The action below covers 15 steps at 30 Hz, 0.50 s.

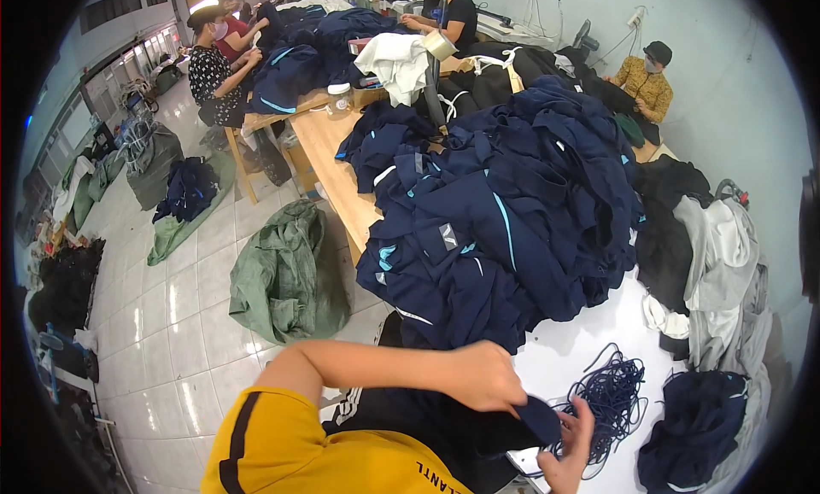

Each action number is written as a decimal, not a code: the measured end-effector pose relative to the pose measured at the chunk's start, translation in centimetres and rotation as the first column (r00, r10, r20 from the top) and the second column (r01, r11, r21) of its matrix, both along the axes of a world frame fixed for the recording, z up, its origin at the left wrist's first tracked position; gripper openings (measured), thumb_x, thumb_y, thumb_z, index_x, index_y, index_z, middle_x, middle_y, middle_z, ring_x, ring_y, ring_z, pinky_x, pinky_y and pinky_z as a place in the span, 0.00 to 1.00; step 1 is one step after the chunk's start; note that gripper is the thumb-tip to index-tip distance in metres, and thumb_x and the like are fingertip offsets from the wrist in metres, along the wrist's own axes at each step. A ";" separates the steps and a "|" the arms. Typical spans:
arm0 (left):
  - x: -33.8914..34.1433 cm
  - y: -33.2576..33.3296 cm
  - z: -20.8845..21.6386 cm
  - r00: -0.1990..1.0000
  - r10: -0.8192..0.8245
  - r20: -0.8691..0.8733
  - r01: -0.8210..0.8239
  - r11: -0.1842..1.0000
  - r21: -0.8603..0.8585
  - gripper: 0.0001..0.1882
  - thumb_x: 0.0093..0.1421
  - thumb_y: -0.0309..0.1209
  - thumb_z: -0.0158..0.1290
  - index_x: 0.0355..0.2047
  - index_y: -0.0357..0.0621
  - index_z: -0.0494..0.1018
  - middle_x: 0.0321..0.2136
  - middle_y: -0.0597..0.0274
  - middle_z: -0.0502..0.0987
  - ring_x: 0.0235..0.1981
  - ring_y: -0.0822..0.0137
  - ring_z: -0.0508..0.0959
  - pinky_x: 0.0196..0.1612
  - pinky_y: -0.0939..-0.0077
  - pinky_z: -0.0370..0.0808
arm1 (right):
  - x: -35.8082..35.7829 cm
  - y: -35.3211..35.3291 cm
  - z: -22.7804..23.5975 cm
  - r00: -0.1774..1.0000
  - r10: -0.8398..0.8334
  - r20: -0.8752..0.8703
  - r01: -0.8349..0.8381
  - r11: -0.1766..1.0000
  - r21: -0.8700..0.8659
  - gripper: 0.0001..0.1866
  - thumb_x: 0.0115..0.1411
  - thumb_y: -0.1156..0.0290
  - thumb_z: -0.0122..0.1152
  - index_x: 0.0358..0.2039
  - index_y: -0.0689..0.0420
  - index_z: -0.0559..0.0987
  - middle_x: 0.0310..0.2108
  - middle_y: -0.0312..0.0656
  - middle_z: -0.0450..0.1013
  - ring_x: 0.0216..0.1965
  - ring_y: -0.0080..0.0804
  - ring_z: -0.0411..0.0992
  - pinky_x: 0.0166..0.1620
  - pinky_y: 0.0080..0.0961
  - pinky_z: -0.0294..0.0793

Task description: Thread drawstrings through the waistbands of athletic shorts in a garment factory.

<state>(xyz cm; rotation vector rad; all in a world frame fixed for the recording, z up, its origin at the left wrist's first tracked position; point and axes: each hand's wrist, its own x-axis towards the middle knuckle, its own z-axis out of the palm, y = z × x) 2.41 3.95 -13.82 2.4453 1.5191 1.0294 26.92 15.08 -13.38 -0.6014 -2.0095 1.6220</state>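
My left hand is closed on a dark navy garment in front of me, its arm bent across from the left. A rounded navy flap of cloth sticks out beneath its fingers. Just right of that flap is my right hand, its thumb and fingers apart, with nothing visible between them. Behind it, a tangled heap of thin navy cords lies on the white tabletop. Part of the garment is hidden under my left forearm.
A big pile of navy garments with light-blue trim covers the table ahead. Grey and black cloth hangs at the right, above a navy bundle. On the left floor stands a green sack. Several people work at the far tables.
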 end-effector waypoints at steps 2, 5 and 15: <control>2.0 0.7 -0.2 1.000 -0.011 -0.017 0.011 1.000 0.001 0.10 0.54 0.39 0.55 0.28 0.47 0.72 0.20 0.63 0.75 0.23 0.60 0.77 0.26 0.69 0.69 | -0.9 0.3 -0.2 0.983 0.081 0.166 -0.139 0.916 0.377 0.29 0.43 0.72 0.63 0.49 0.65 0.73 0.42 0.42 0.74 0.39 0.30 0.72 0.49 0.25 0.68; 1.6 0.7 -0.2 0.967 0.052 0.250 0.058 0.908 -0.415 0.19 0.56 0.47 0.53 0.24 0.42 0.70 0.18 0.52 0.74 0.25 0.46 0.75 0.27 0.59 0.70 | 0.4 1.0 1.7 0.986 -0.079 0.145 0.043 0.970 0.238 0.07 0.52 0.83 0.60 0.33 0.66 0.80 0.30 0.41 0.76 0.33 0.25 0.72 0.40 0.20 0.70; 2.5 -2.9 -5.1 0.922 -0.095 0.377 0.262 0.867 -0.423 0.19 0.60 0.42 0.53 0.22 0.38 0.70 0.17 0.52 0.74 0.20 0.54 0.76 0.21 0.67 0.67 | 1.8 1.4 4.6 0.904 0.174 0.390 -0.233 0.967 0.108 0.12 0.48 0.81 0.65 0.36 0.66 0.79 0.32 0.47 0.77 0.33 0.29 0.74 0.39 0.21 0.71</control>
